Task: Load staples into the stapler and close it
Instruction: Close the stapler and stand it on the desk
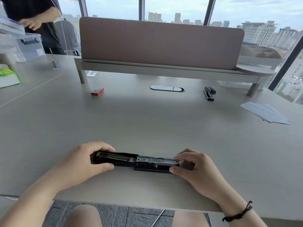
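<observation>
Black stapler (134, 160) open between both hands

Stapler (136, 160): lay swung fully open on the table (147, 125), near its front edge.
Left hand (85, 161): gripped the stapler's cover end.
Right hand (191, 167): pinched the stapler's magazine end.
Staple box (97, 91): far beyond the stapler, leftward.

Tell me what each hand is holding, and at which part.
Both hold the opened black metal stapler lying on the grey table: the left hand grips the folded-back top cover, and the right hand pinches the magazine's front end.
</observation>
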`<state>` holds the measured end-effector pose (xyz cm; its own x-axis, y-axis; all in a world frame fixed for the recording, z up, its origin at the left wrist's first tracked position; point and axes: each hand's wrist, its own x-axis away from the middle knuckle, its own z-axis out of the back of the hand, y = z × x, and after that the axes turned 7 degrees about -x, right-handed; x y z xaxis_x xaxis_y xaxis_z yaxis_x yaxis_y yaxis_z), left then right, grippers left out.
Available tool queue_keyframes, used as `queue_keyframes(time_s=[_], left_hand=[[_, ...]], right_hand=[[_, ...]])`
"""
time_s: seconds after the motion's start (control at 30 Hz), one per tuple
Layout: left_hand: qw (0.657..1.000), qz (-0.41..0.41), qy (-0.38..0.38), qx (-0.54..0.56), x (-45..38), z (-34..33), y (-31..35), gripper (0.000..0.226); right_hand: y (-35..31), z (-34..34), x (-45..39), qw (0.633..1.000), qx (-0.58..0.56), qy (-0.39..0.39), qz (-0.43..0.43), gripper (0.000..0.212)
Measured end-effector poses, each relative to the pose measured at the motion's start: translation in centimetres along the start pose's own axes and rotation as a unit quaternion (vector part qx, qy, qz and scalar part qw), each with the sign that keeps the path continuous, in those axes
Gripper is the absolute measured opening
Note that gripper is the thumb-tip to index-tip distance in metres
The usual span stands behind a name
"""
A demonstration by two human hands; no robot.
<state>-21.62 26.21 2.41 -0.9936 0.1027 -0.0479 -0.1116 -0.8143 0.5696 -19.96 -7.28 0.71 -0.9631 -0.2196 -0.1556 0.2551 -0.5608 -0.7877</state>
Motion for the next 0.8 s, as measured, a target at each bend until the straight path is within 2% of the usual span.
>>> queue_keyframes(time_s=[0.07, 0.13, 0.2, 0.23, 0.3, 0.37, 0.5, 0.57, 0.6, 0.7, 0.8], left_hand=[[0.999, 0.009, -0.001, 0.042, 0.1, 0.1, -0.3, 0.054], [0.996, 0.014, 0.001, 0.084, 0.0, 0.3, -0.5, 0.066], [0.992, 0.017, -0.003, 0.123, -0.3, 0.3, -1.0, 0.078], [0.991, 0.013, -0.007, 0.136, -0.5, 0.3, -1.2, 0.081], [0.988, 0.003, -0.012, 0.153, -0.8, 0.5, -1.3, 0.082], [0.986, -0.012, -0.009, 0.168, -1.0, 0.9, -1.1, 0.079], [0.969, -0.041, 0.015, 0.244, -1.6, 1.7, 0.7, 0.06], [0.959, -0.065, 0.027, 0.275, -1.9, 1.7, 2.1, 0.065], [0.957, -0.078, 0.035, 0.279, -2.1, 1.5, 2.9, 0.066], [0.954, -0.119, 0.055, 0.271, -2.8, 0.6, 5.8, 0.05], [0.959, -0.15, 0.043, 0.235, -3.2, -1.3, 8.6, 0.046]], right_hand=[[-0.2, 0.1, 0.0, 1.0, -0.004, -0.004, -0.004, 0.01], [-0.3, 0.1, -0.1, 1.0, -0.007, -0.007, -0.004, 0.016], [-0.3, 0.1, -0.3, 1.0, -0.013, -0.013, -0.01, 0.012], [-0.2, 0.2, -0.4, 1.0, -0.014, -0.019, -0.013, 0.008], [-0.2, 0.2, -0.5, 1.0, -0.009, -0.025, -0.012, 0.013], [-0.2, 0.2, -0.5, 1.0, -0.009, -0.025, -0.011, 0.012], [-0.2, 0.1, -0.5, 0.999, -0.016, -0.026, -0.009, 0.01], [-0.2, 0.1, -0.5, 0.999, -0.018, -0.025, -0.012, 0.009], [-0.2, 0.1, -0.5, 0.999, -0.018, -0.026, -0.012, 0.009], [-0.3, 0.1, -0.4, 0.999, -0.019, -0.025, -0.014, 0.01], [-0.4, 0.1, -0.3, 0.999, -0.021, -0.027, -0.012, 0.011]])
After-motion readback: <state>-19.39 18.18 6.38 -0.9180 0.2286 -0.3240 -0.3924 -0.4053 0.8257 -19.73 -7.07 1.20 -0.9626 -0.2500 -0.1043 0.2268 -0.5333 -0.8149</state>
